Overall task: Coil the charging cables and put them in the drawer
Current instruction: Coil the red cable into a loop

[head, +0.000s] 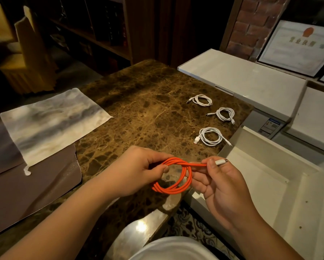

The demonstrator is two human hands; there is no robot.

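An orange charging cable (183,182) is wound into a loop above the near edge of the brown marble counter (138,113). My left hand (138,171) pinches the left side of the loop. My right hand (219,184) grips the cable's free end just behind its white plug (221,162). Three coiled white cables lie on the counter's right side: far (201,100), middle (225,113), near (210,136). An open white drawer (281,194) stands to the right of my hands, and nothing shows inside it.
A grey-white cloth (52,122) lies on the counter's left, over a brown cover (26,188). White cabinet tops (241,79) sit behind the drawer. A framed certificate (300,47) leans on the brick wall. Dark shelves stand at the back.
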